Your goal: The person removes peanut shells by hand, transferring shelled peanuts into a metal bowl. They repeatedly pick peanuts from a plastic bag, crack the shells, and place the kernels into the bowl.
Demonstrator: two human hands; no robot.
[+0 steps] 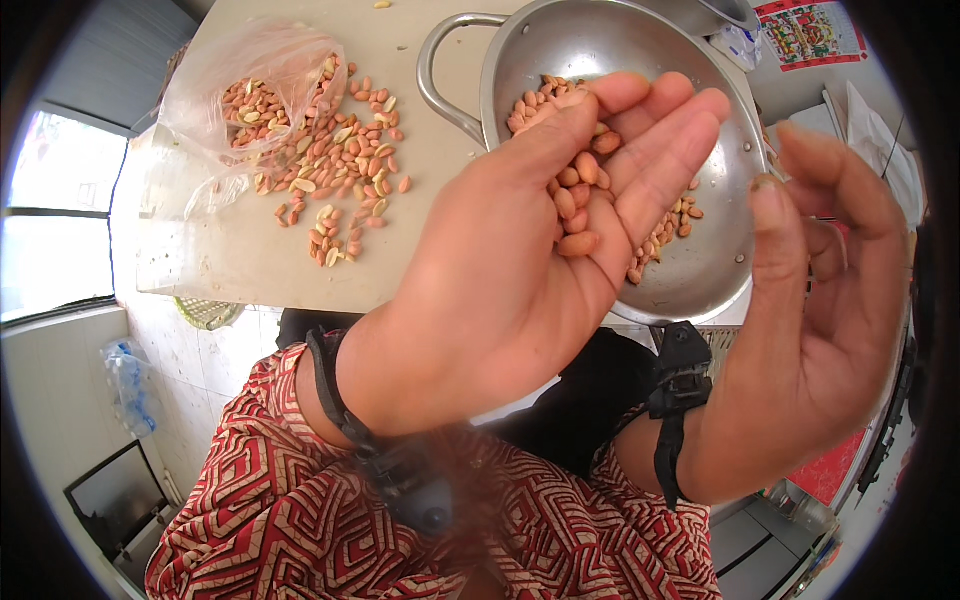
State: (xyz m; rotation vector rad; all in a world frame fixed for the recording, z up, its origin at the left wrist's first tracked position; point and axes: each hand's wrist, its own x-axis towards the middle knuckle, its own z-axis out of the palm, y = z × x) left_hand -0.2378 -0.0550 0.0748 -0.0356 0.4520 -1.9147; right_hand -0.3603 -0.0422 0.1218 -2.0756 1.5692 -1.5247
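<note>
Shelled peanuts [576, 196] lie in the cupped palm of my left hand [525, 225], held over a two-handled metal wok [712, 67]. More peanuts rest in the wok, partly hidden behind that hand. My right hand [832, 262] is raised at the wok's right rim, its fingers curled and apart, with nothing seen between them. On the table at left, a clear plastic bag [202, 97] lies on its side with peanuts inside. Loose peanuts [337, 161], some pale and skinless, spread from its mouth across the tabletop.
The light tabletop [300, 281] ends just before my lap. A wok handle [431, 67] juts out to the left. Another metal vessel [705, 11] stands behind the wok. A green woven basket [208, 313] is below the table's left part, and bottles in plastic [131, 386] stand near the wall.
</note>
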